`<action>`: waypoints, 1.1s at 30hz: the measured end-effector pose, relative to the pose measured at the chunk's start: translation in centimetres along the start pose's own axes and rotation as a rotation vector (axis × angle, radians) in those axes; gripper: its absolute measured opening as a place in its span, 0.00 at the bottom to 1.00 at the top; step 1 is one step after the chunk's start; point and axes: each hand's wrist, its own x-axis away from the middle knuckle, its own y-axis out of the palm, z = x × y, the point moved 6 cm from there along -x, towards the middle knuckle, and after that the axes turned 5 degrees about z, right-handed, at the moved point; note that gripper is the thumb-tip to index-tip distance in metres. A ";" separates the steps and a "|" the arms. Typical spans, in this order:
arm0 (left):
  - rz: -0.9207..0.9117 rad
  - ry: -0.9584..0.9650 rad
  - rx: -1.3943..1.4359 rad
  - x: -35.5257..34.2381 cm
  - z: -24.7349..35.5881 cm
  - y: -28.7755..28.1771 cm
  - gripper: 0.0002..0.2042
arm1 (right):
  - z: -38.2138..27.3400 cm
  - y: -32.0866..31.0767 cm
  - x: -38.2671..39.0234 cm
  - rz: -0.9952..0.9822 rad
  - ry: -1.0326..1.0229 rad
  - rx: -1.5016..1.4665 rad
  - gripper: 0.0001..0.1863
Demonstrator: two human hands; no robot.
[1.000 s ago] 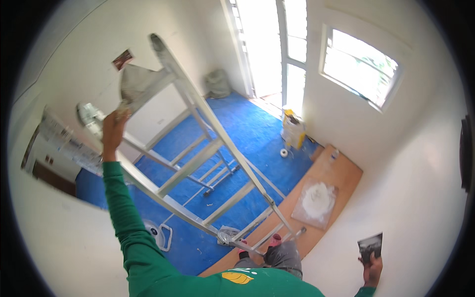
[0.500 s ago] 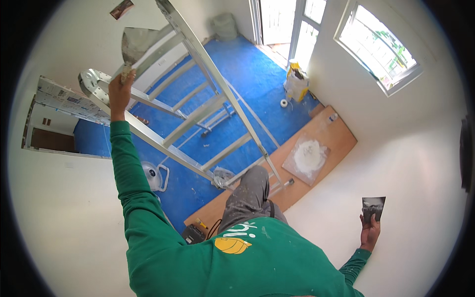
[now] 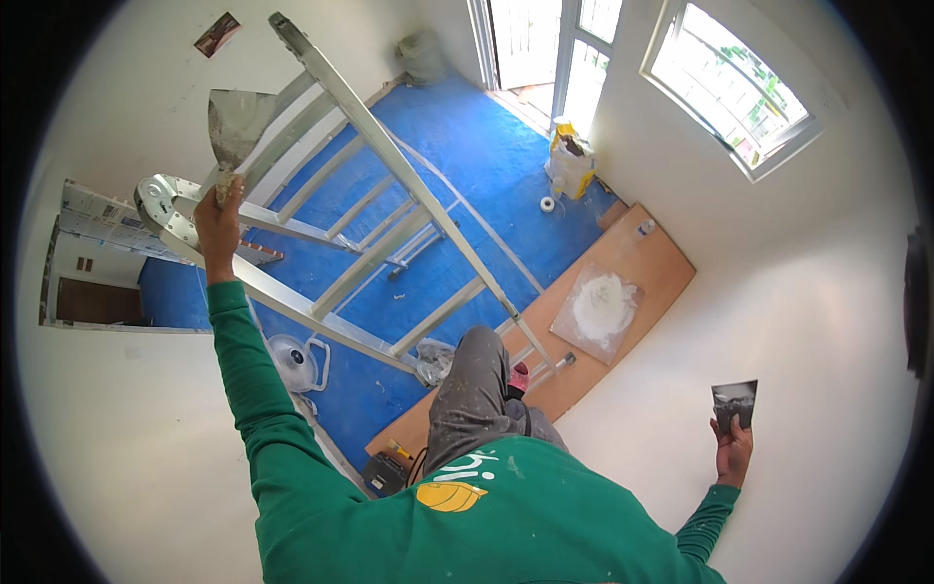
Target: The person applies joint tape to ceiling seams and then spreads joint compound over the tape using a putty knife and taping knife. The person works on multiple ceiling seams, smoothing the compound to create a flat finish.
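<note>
While the left hand (image 3: 219, 229) is gripping the pale, crusted handle of a broad scraper (image 3: 236, 127), the blade is flaring upward beyond the knuckles, carrying grey-white smears. Fingers are wrapping the handle closely; whether they are also touching the aluminium ladder (image 3: 389, 156), whose hinge is sitting just left of this grip, I cannot tell. Well off to the right, the right hand (image 3: 733, 451) is pinching a small dark spatula (image 3: 735, 404), thumb and fingers nearly together on it; its blade is rising above the fingertips and showing white residue. Left of the right grip, a white heap (image 3: 603, 307), apparently powder, is lying on a sheet over a wooden board (image 3: 652, 263).

Handling, by judgement: both tools are looking light, thin and fairly stiff, the broad blade possibly flexing at its edge. Residue may be making surfaces slippery. Best hold: high on each handle, near the blade's root, clear of the edge.
</note>
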 end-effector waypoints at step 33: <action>0.021 -0.070 -0.082 -0.3 -0.1 -0.3 0.17 | -11.0 -1.0 10.1 0.350 -0.191 0.157 0.14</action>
